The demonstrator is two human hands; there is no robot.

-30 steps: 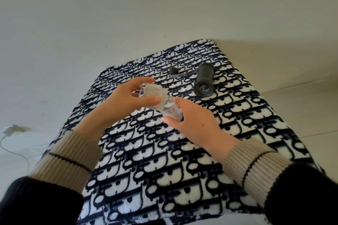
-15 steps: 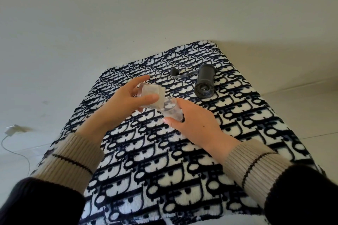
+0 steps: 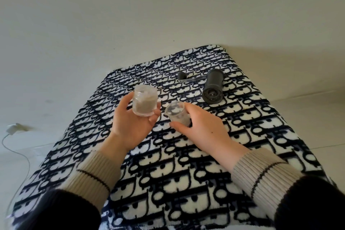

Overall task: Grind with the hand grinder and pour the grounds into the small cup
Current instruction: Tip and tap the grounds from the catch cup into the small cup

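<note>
Over a patterned blanket [image 3: 168, 173], the left hand [image 3: 130, 127] curls its fingers [image 3: 156, 115] round the clear grounds jar [image 3: 144, 102], while the right hand [image 3: 203, 129] grips the small cup [image 3: 176, 115].

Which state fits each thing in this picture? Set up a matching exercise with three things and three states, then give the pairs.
Things:
1. grounds jar
2. small cup
3. hand grinder

States:
A. lying on its side on the patterned blanket
B. held upright in the left hand
C. held by the right hand

Pairs: 1-B, 2-C, 3-A
</note>
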